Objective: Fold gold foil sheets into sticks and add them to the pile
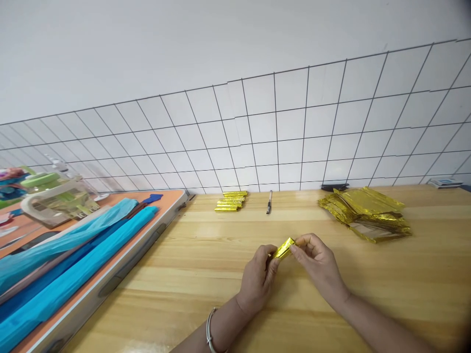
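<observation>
Between my two hands is a small folded strip of shiny gold foil paper (284, 248), held tilted above the wooden table. My left hand (258, 274) pinches its lower left end, with the fingers curled around it. At the upper right end, my right hand (319, 262) grips it between thumb and fingers. Several narrow gold foil strips (231, 201) lie in a row farther back on the table. A loose pile of gold foil sheets (368, 211) lies to the right of my hands.
A pen (269, 202) lies near the tiled wall, and a dark object (334, 187) sits behind the foil pile. On the left, an orange-topped board (176, 197) bears blue rolled paper (91, 264) and a clear container with a green lid (42, 181).
</observation>
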`<state>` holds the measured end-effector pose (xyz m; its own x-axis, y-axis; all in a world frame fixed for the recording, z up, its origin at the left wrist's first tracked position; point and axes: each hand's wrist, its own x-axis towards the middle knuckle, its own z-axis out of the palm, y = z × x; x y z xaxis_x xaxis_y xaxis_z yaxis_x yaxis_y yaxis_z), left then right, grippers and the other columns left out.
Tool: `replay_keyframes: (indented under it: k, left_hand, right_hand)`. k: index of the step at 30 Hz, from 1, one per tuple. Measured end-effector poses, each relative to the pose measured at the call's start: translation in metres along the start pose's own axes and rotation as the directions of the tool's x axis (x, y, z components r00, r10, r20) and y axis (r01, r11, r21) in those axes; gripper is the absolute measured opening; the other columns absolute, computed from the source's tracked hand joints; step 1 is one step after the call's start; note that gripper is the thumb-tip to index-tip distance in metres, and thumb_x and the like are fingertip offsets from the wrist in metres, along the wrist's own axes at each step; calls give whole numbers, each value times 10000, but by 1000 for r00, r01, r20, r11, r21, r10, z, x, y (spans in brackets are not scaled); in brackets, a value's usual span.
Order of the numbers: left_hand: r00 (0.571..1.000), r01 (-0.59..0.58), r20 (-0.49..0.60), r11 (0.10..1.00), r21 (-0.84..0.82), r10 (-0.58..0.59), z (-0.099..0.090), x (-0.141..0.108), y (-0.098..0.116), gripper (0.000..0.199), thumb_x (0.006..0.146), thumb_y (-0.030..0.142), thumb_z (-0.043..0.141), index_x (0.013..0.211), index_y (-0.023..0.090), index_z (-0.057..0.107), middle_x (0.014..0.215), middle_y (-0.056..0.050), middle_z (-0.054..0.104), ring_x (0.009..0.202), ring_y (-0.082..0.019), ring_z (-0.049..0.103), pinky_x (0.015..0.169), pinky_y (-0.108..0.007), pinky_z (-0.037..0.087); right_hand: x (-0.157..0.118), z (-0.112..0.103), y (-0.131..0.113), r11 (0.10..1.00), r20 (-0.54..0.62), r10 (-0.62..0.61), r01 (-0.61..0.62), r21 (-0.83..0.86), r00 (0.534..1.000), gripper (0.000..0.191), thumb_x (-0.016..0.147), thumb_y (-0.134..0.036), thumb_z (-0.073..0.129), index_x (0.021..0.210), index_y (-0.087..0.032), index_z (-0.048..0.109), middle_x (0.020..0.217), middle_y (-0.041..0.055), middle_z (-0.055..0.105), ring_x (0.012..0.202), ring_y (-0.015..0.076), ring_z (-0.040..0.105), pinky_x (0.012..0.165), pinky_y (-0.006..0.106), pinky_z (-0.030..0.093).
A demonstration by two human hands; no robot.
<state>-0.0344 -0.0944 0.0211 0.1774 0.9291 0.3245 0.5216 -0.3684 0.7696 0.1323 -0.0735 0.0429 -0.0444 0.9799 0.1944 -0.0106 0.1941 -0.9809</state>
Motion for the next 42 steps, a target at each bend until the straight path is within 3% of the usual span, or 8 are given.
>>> replay_keyframes:
  k: [7, 17, 31, 42]
  left_hand:
    - [999, 27, -32, 1000, 14, -27, 1, 3, 1, 209, 924, 326, 384, 1039, 170, 461, 870, -36, 548, 715, -128, 493, 646, -247, 380]
    - [998, 59, -37, 998, -19, -59, -1, 3, 0, 195, 925, 315, 379, 1010, 167, 474, 806, -17, 566, 673, -116, 495, 626, -229, 384]
    - [1000, 23, -23, 987, 156, -20, -1, 2, 0, 186, 925, 292, 379, 1006, 190, 512, 876, -26, 609, 731, -131, 547, 645, -229, 397]
    - [993, 91, -71, 996, 14, -90, 2, 4, 3, 191, 926, 306, 372, 951, 178, 512, 743, 3, 557, 651, -111, 492, 612, -217, 375]
  right_hand:
    - [3, -3, 1, 995, 26, 83, -84, 55, 996, 295, 724, -454, 654, 780, -189, 539, 635, -6, 605, 601, 135, 546, 552, 245, 408]
    - [4, -3, 3, 986, 40, 134, -137, 99, 990, 302, 723, -456, 654, 802, -179, 563, 712, 25, 623, 647, 147, 578, 561, 255, 449]
    - [4, -4, 6, 962, 58, 242, -248, 114, 968, 313, 733, -460, 643, 803, -157, 598, 747, 39, 624, 657, 146, 575, 536, 243, 431]
    - [4, -3, 5, 962, 62, 242, -248, 117, 968, 307, 718, -464, 654, 798, -174, 594, 730, 22, 611, 691, 152, 551, 555, 239, 428]
